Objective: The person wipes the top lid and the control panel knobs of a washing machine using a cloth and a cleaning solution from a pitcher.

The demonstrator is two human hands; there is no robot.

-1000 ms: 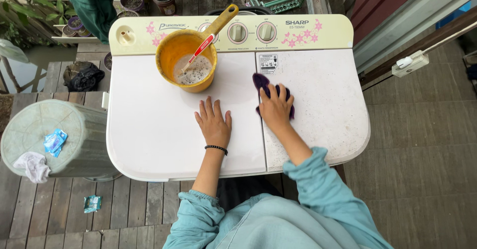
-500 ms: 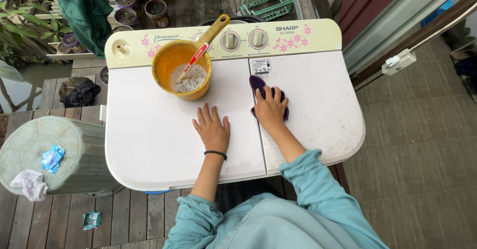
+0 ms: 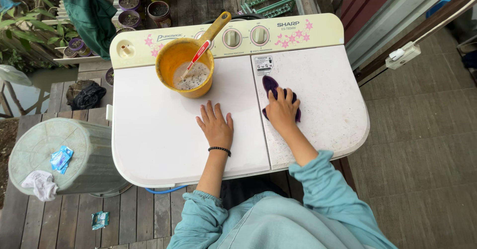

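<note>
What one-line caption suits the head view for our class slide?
Right hand presses a purple cloth on a washing machine lid; left hand rests flat beside a yellow pail.

Washing machine lid (image 3: 164, 134): white plastic, smooth, faint sheen; right lid panel (image 3: 333, 105) duller, speckled with grime. Cloth (image 3: 271, 86) under right hand (image 3: 283, 111): purple fabric, soft, matt. Dipper (image 3: 185, 66): yellow plastic, worn, holding foamy liquid. Deck (image 3: 64, 219): weathered wood planks, rough, grey. Bin (image 3: 74, 154): pale green plastic, scuffed. Sleeves (image 3: 323, 189): light blue woven cloth
</note>
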